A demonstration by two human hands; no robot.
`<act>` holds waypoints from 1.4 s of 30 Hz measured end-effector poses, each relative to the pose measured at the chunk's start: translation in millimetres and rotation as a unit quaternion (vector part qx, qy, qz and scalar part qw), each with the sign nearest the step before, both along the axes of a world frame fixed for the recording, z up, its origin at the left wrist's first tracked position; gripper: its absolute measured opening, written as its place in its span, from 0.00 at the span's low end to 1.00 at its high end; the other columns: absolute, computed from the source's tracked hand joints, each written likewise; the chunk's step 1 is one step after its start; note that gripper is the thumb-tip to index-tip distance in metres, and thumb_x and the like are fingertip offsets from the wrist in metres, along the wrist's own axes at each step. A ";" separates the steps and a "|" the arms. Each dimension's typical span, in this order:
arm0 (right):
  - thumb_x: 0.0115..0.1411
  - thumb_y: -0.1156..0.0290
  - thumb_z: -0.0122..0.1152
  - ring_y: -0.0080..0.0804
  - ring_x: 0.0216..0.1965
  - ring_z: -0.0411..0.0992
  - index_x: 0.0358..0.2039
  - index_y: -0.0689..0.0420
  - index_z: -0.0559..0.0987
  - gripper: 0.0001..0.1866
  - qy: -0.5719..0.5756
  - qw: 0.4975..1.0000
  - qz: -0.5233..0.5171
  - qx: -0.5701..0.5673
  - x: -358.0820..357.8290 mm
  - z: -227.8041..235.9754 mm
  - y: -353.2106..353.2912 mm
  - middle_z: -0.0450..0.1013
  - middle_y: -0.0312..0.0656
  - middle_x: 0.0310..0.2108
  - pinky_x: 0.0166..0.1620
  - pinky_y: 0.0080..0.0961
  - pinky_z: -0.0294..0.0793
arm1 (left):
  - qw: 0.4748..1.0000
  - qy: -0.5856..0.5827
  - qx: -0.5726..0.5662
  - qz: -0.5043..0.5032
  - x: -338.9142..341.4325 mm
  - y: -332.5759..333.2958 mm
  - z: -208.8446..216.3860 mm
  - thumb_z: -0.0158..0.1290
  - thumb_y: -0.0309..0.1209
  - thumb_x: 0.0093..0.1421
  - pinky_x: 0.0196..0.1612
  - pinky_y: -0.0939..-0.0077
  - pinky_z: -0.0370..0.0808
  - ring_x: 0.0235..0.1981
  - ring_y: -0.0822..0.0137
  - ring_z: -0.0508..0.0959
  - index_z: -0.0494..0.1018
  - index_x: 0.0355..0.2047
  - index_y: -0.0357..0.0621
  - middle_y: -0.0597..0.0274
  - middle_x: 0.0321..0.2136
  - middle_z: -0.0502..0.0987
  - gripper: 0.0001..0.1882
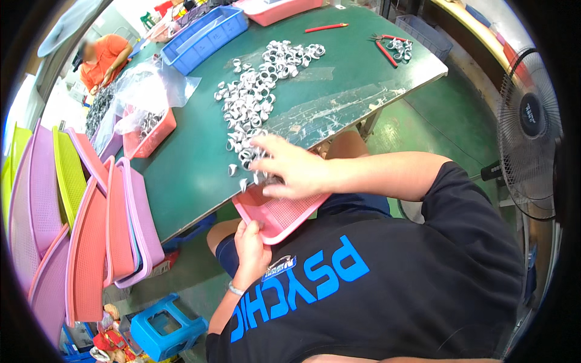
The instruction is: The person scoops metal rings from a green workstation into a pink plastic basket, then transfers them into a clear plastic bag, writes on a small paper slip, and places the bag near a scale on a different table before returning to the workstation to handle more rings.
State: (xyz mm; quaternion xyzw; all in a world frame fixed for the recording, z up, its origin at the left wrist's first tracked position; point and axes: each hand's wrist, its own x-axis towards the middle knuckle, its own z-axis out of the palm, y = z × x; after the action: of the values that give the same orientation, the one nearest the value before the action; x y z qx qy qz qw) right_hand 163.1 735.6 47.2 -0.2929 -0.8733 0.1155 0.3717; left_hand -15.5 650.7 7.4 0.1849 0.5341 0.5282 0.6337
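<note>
My left hand point(252, 249) grips the near left rim of a pink perforated plastic basket point(282, 219), thumb over the edge. The basket sits tilted just below the table edge, over my lap. Above it my right hand point(296, 169) is open, its fingers spread over the near end of a long heap of small white-and-grey ring-shaped parts point(257, 97). Some rings touch or lie right beside the fingertips. Whether any ring is under the palm is hidden.
On the green table point(357, 91) lie red-handled pliers point(385, 51) beside more rings, and a red pen-like tool point(327, 28). A blue crate point(204, 37) stands at the back. Stacked baskets point(91, 242) rise at left, near a blue stool point(168, 327). Right: a fan point(531, 121). A person in orange point(104, 60) sits far left.
</note>
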 end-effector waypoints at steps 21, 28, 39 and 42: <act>0.50 0.41 0.46 0.38 0.52 0.60 0.49 0.50 0.68 0.32 -0.117 0.962 -0.169 -0.181 129.3 14.4 233.9 0.62 0.44 0.51 0.54 0.25 0.56 | 0.999 0.010 0.013 0.036 -7.8 -1.9 -8.6 0.40 0.16 0.44 0.31 0.79 0.70 0.25 0.71 0.72 0.68 0.26 0.35 0.61 0.25 0.72 0.09; 0.49 0.46 0.52 0.38 0.48 0.64 0.45 0.50 0.71 0.28 -0.083 0.973 -0.115 -0.181 96.1 13.6 191.2 0.65 0.43 0.48 0.51 0.25 0.60 | 0.999 0.017 0.033 0.026 -6.5 -3.0 -9.4 0.41 0.16 0.44 0.28 0.81 0.68 0.23 0.73 0.70 0.67 0.25 0.35 0.63 0.22 0.70 0.07; 0.48 0.49 0.54 0.41 0.50 0.62 0.41 0.51 0.74 0.24 -0.050 0.985 -0.100 -0.131 35.0 9.2 105.0 0.62 0.47 0.50 0.51 0.28 0.60 | 0.998 -0.025 0.044 0.031 0.6 -5.4 -7.6 0.41 0.15 0.45 0.27 0.82 0.68 0.22 0.73 0.70 0.68 0.24 0.35 0.63 0.22 0.70 0.07; 0.47 0.49 0.54 0.42 0.50 0.62 0.40 0.52 0.75 0.25 -0.041 0.987 -0.091 -0.127 22.7 10.1 86.0 0.63 0.48 0.49 0.52 0.29 0.60 | 0.998 -0.027 0.041 0.031 0.5 -5.9 -6.4 0.41 0.15 0.44 0.28 0.82 0.69 0.23 0.72 0.71 0.68 0.25 0.35 0.62 0.23 0.71 0.08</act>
State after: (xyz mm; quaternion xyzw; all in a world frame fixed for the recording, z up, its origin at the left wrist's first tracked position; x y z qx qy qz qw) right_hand 185.9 821.6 57.4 -0.4200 -0.8360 0.1791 0.3044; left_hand -15.0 644.8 1.0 0.1797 0.5004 0.5741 0.6227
